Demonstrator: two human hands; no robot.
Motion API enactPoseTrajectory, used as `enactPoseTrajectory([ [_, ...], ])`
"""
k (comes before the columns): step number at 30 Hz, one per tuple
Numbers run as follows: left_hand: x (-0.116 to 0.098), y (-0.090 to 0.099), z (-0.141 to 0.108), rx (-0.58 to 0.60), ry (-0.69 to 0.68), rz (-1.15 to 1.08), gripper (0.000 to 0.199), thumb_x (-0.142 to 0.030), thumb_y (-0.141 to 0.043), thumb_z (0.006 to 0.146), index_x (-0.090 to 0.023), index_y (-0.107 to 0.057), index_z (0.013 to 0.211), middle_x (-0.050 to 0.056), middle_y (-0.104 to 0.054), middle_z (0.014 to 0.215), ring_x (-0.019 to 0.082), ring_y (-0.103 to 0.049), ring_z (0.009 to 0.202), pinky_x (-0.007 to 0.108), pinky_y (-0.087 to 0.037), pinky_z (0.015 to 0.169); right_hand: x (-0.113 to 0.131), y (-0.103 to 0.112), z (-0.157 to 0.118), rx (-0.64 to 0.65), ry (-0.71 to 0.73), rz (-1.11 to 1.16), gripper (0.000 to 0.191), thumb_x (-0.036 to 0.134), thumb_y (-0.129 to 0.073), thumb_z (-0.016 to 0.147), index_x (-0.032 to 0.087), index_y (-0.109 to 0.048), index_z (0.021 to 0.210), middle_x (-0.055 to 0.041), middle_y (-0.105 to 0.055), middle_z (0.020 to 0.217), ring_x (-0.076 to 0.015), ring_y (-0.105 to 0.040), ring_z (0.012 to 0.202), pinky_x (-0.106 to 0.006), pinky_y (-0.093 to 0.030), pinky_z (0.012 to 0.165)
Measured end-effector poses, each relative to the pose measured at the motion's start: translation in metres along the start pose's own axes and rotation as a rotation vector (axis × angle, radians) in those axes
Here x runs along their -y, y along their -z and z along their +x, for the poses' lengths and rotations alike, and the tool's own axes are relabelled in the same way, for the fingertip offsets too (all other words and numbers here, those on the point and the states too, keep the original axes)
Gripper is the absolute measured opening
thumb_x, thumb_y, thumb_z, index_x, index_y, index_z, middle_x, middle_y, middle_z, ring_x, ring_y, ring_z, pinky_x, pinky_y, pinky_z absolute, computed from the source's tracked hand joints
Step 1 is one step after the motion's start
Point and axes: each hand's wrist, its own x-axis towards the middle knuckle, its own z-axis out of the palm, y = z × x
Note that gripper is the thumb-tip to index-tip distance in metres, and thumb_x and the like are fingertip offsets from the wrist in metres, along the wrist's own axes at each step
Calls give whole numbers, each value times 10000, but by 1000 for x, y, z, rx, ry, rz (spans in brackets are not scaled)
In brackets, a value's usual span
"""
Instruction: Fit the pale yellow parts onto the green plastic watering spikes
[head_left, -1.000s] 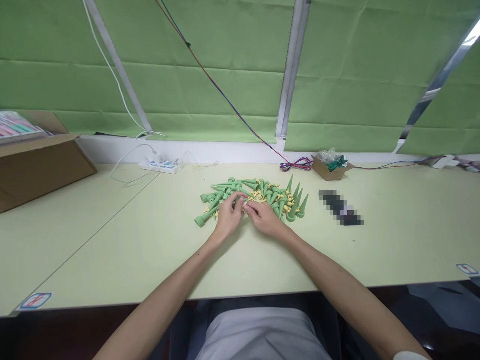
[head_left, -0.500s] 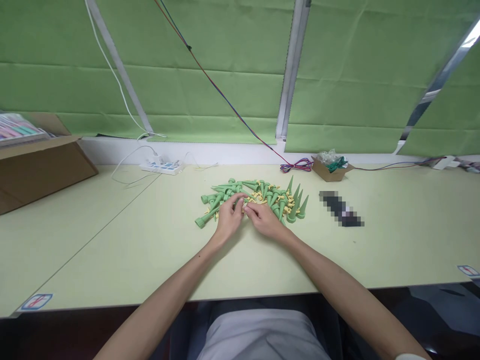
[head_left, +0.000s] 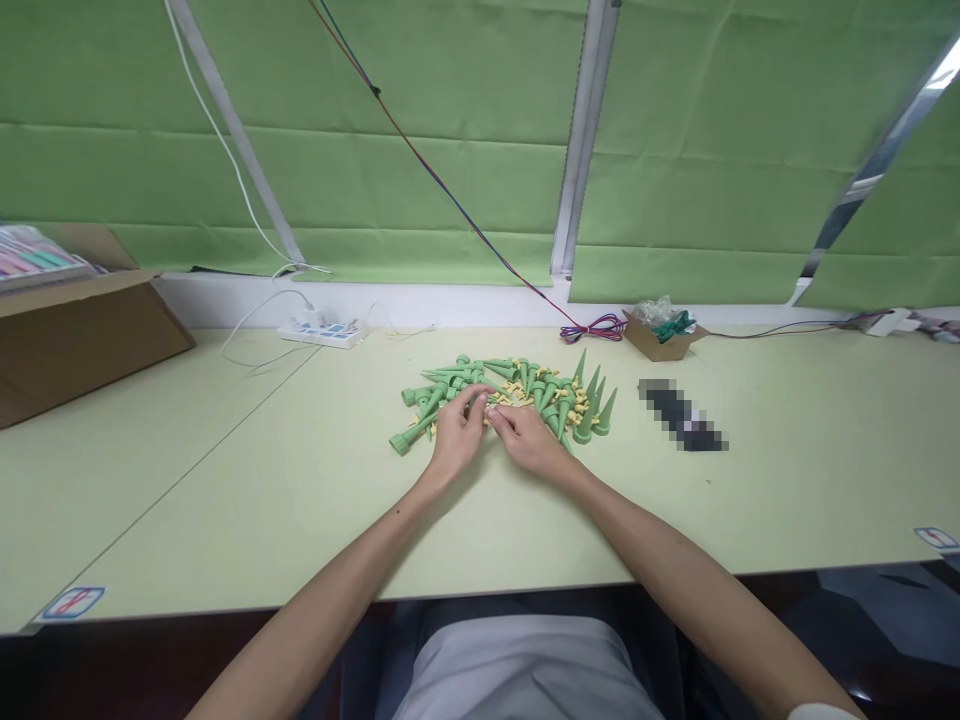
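Note:
My left hand [head_left: 459, 432] and my right hand [head_left: 529, 438] meet fingertip to fingertip at the front of a pile of green plastic spikes [head_left: 430, 402]. Both are closed in a pinch, and what lies between the fingers is too small and too covered to make out. The spikes are cone-shaped with wide capped ends. Small yellow plastic pieces [head_left: 577, 408] are scattered among them, most of them behind and to the right of my hands. A few spikes stand point-up at the right [head_left: 605, 413].
A dark pixelated object [head_left: 681, 416] lies right of the pile. Behind it is a small cardboard box [head_left: 660, 347] with green and clear items, beside a coiled cable [head_left: 594, 331]. A power strip [head_left: 321, 332] and a large cardboard box [head_left: 82, 345] are at the left.
The view has shifted very slightly. My hands hold the same pinched pose, and the pile looks the same.

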Motion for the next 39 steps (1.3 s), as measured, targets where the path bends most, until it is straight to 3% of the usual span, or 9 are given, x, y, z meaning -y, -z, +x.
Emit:
enactPoseTrajectory([
  [11, 3, 3, 0, -18, -57, 126, 283, -374, -504, 929, -197, -700, 1031, 32, -691, 915, 120, -488, 588, 261, -451, 588, -1, -6, 1, -34, -57, 66, 467, 487, -372, 996, 212, -379, 620, 36, -391, 555, -124, -358, 544, -280, -266, 578],
  [21, 1, 3, 0, 3, -39, 120, 262, -367, -486, 934, -203, -665, 1034, -18, -565, 685, 125, -433, 530, 256, -438, 555, -2, -6, 2, -39, -110, 103, 478, 504, -363, 972, 213, -336, 595, 39, -341, 543, -111, -333, 538, -274, -268, 559],
  [26, -4, 3, -3, -8, -91, 214, 276, -337, -444, 958, -206, -664, 1061, -9, -596, 715, 132, -454, 555, 263, -418, 578, -3, -10, 1, -12, -216, 287, 499, 560, -407, 961, 223, -344, 598, 65, -307, 463, -95, -306, 449, -260, -250, 483],
  [33, -4, 4, -3, -23, -225, 295, 324, -271, -387, 992, -195, -636, 1186, 49, -683, 903, 172, -607, 775, 293, -479, 752, 1, -9, 1, 74, -427, 623, 498, 593, -521, 919, 244, -343, 612, 104, -275, 403, -74, -249, 312, -239, -205, 332],
  [39, -3, 4, -3, -26, -299, 325, 331, -232, -389, 992, -187, -641, 1202, 63, -689, 932, 180, -626, 829, 305, -480, 796, 9, -6, 1, 88, -487, 715, 492, 569, -551, 914, 248, -326, 617, 105, -292, 394, -72, -262, 302, -222, -213, 300],
])
